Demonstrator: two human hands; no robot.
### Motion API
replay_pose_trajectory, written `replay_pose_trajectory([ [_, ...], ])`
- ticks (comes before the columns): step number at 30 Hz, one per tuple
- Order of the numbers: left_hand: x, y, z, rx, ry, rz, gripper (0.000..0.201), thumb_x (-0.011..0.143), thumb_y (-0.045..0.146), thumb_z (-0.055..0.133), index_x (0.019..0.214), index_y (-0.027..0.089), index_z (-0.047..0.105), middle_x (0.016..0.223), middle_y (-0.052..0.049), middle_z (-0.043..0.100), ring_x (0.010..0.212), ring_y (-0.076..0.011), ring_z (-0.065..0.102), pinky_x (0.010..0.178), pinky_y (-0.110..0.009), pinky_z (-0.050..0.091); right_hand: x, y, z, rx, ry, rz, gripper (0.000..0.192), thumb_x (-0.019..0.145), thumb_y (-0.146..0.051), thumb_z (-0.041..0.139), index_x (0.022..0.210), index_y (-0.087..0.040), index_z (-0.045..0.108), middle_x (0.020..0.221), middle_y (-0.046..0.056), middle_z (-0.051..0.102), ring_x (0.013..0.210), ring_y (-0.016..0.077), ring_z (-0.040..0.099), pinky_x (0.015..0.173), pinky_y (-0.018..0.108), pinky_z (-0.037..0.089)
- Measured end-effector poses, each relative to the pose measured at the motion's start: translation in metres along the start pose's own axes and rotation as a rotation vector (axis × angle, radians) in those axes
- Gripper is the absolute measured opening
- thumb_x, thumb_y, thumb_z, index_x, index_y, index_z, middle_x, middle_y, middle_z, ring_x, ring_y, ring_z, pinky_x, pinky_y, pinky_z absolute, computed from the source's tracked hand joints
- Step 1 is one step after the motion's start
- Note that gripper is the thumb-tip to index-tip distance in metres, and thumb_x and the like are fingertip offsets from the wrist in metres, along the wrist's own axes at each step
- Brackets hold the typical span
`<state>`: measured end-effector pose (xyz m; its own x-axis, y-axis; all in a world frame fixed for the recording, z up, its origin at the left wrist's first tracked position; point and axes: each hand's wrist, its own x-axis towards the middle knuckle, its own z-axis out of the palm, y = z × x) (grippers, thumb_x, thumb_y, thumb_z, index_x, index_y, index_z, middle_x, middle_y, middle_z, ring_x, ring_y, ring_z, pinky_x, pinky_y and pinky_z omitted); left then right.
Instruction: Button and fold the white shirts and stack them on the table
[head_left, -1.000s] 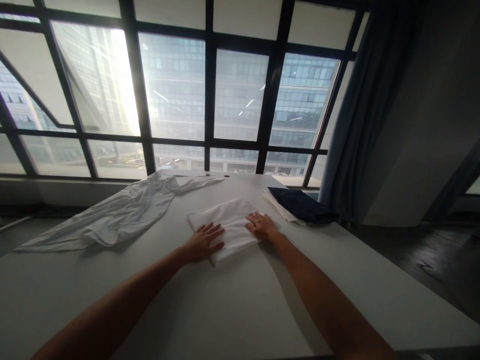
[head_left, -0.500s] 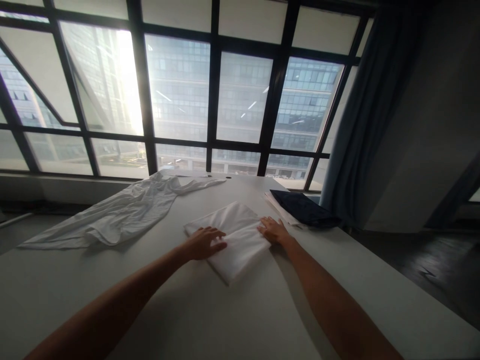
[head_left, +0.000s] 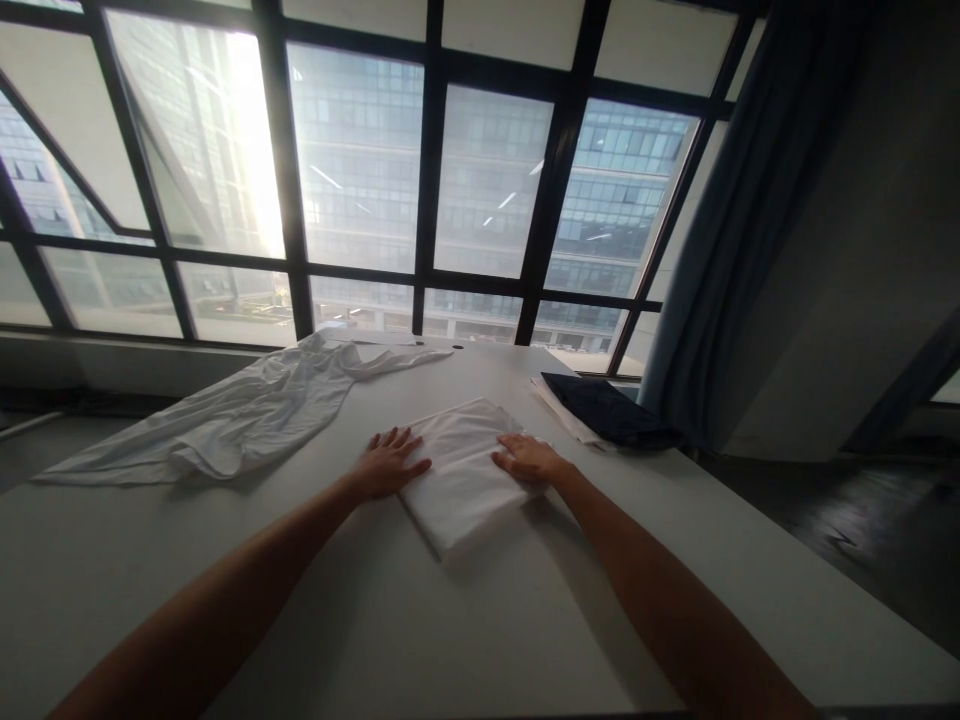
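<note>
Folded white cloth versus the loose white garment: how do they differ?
The folded cloth is a compact packet; the garment lies loosely spread, rumpled. The left hand and right hand touch the folded cloth; neither touches the garment. Both fabrics are white, on the table.

Folded white cloth (head_left: 459, 505): plain, doubled over into a flat, roughly four-sided packet
Cloth's upper face: mostly smooth, with soft ripples and shallow creases
Cloth's near corner (head_left: 444, 548): turned toward the front of the table
Tabletop spot: lying flat, around the middle of the white tabletop (head_left: 465, 640)
</note>
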<state>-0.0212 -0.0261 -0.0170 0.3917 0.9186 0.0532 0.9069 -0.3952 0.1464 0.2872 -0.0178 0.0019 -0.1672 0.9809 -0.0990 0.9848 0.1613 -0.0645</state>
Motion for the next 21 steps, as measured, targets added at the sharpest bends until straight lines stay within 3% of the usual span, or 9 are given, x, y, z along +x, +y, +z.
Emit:
replay_pose_trajectory([
  [2,0.001,0.000,-0.004,0.028,-0.010,-0.024,0.066,0.097,0.059,0.030,0.153,0.024,0.034,0.163,-0.009,0.018,0.150,-0.0314,0.012,0.118,-0.054,0.010,-0.001,-0.015,-0.008,-0.068,0.024,0.052,0.064,0.093,-0.062,0.038,0.141,-0.022,0.053,0.145,0.014,0.051,0.131,0.0337,0.047,0.109,0.049,0.030],
  [4,0.002,0.003,-0.006,0.052,0.021,-0.041,0.058,0.099,0.048,0.032,0.151,0.023,0.037,0.162,-0.010,0.022,0.150,-0.0315,0.014,0.118,-0.054,0.012,0.004,-0.034,-0.012,-0.113,0.105,0.047,0.058,0.095,-0.056,0.039,0.134,-0.018,0.059,0.138,0.017,0.056,0.126,0.0335,0.051,0.107,0.048,0.032],
  [7,0.002,0.009,-0.006,0.044,0.064,-0.054,0.056,0.100,0.044,0.030,0.150,0.021,0.039,0.161,-0.010,0.025,0.149,-0.0323,0.017,0.118,-0.053,0.016,0.022,-0.064,-0.010,-0.072,0.200,-0.096,0.057,0.098,-0.050,0.035,0.143,-0.018,0.049,0.151,0.014,0.044,0.139,0.0290,0.038,0.114,0.045,0.024],
  [10,0.001,0.012,-0.003,0.021,0.040,-0.064,0.063,0.099,0.054,0.029,0.151,0.021,0.036,0.162,-0.012,0.023,0.149,-0.0342,0.016,0.117,-0.054,0.017,0.049,-0.077,-0.006,0.047,0.094,-0.191,0.062,0.099,-0.054,0.028,0.153,-0.024,0.035,0.160,0.008,0.028,0.147,0.0237,0.023,0.119,0.044,0.015],
  [13,0.001,0.011,0.001,0.012,0.037,-0.055,0.064,0.099,0.056,0.028,0.152,0.021,0.034,0.162,-0.012,0.021,0.149,-0.0342,0.014,0.118,-0.054,0.016,0.074,-0.066,-0.001,0.106,-0.009,-0.154,0.070,0.098,-0.061,0.020,0.156,-0.023,0.026,0.163,0.006,0.018,0.150,0.0218,0.016,0.120,0.045,0.008],
  [17,0.002,0.008,0.004,0.001,0.045,-0.051,0.063,0.099,0.056,0.029,0.152,0.021,0.035,0.162,-0.013,0.021,0.150,-0.0338,0.013,0.118,-0.054,0.015,0.098,-0.031,0.006,0.054,0.034,-0.017,0.080,0.096,-0.067,0.013,0.157,-0.016,0.024,0.163,0.008,0.018,0.150,0.0223,0.012,0.120,0.046,0.004],
  [21,0.002,0.009,0.001,0.002,0.046,-0.052,0.061,0.100,0.055,0.030,0.152,0.022,0.035,0.162,-0.012,0.021,0.150,-0.0327,0.014,0.118,-0.055,0.016,0.114,-0.004,0.014,0.064,0.069,0.051,0.079,0.096,-0.067,0.011,0.156,-0.018,0.026,0.163,0.008,0.019,0.150,0.0226,0.013,0.119,0.052,0.002],
])
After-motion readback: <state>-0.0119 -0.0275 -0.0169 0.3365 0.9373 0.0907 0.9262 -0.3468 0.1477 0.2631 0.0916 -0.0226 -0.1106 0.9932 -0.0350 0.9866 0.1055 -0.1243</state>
